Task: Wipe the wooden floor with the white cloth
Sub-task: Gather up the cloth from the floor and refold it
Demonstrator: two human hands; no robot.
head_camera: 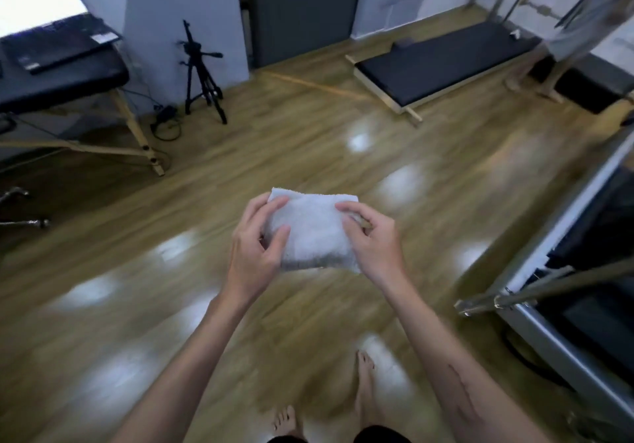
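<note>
A folded white cloth is held up in front of me, well above the wooden floor. My left hand grips its left edge, thumb on top and fingers curled underneath. My right hand pinches the right edge between thumb and fingers. The cloth's lower edge looks grey and dirty. The floor is glossy, with several bright light reflections. My bare feet stand on the floor below.
A black massage table with wooden legs stands at the left. A black tripod and cables sit by the wall. A low padded bench lies at the back right. A metal-framed machine fills the right side.
</note>
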